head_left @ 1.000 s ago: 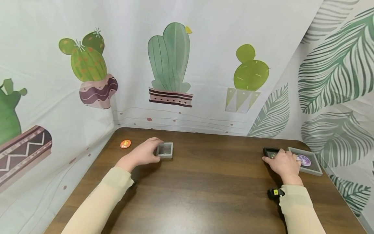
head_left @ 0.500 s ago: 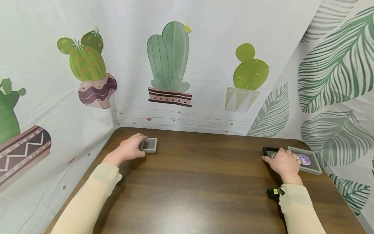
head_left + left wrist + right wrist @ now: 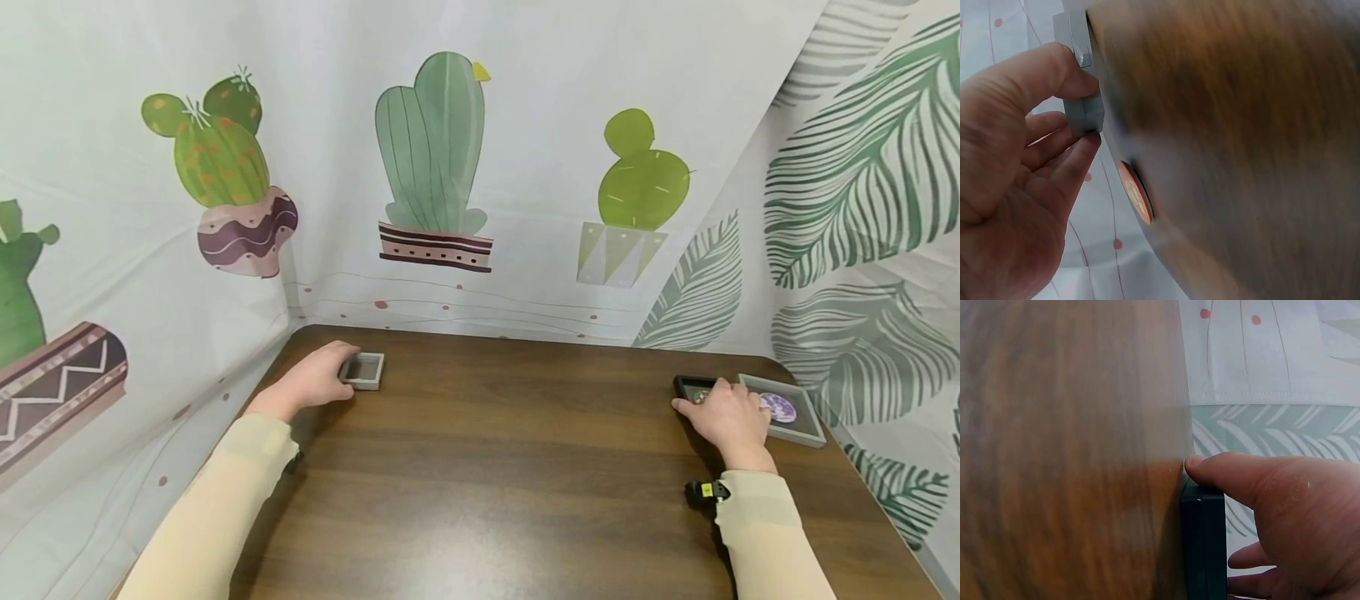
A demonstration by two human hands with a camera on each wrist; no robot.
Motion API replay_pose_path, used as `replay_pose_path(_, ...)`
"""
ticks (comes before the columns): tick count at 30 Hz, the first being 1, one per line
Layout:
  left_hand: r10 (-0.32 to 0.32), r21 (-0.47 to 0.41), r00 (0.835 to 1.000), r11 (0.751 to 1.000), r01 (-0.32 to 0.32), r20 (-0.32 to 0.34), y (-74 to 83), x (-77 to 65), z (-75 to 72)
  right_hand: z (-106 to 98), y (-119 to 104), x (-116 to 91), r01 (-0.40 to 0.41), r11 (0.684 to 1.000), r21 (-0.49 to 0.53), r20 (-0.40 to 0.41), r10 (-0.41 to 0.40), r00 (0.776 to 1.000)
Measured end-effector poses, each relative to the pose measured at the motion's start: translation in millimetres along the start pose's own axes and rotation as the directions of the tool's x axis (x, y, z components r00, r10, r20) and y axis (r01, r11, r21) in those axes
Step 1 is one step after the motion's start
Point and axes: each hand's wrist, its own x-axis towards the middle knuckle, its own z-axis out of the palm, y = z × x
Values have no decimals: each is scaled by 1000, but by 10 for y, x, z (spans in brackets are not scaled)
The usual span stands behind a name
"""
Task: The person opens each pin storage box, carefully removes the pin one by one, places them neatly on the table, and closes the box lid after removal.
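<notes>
My left hand [image 3: 313,379] grips a small grey display case [image 3: 365,372] with a clear window, at the back left of the table. In the left wrist view, the thumb presses one side of the case and the fingers support the other. An orange round badge [image 3: 1135,194] lies on the table close by; in the head view the hand hides it. At the right, my right hand [image 3: 729,419] holds a black display case [image 3: 1204,544], its thumb at one corner. Most of that case is hidden under the palm, with a small round item partly showing inside.
A larger grey display case [image 3: 808,423] with a purple round badge [image 3: 780,407] inside lies just right of the black case, near the table's right edge. The brown wooden table [image 3: 495,467] meets cactus-printed cloth [image 3: 540,304] at the back and leaf-printed cloth at the right.
My left hand has moved left with the small grey case, and now covers the orange badge in the head view. My right hand and both cases at the right have stayed put.
</notes>
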Motion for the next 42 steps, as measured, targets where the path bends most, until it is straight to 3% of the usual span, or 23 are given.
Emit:
replay_pose_path(15, -34, 25, 999, 999, 33, 29, -137, -41, -59, 15, -16, 10, -1, 1000, 3, -2, 1, 1000)
replay_pose_path(42, -53, 21, 998, 998, 53, 14, -132, -49, -15, 9, 2, 10, -3, 1000, -1, -20, 3, 1000)
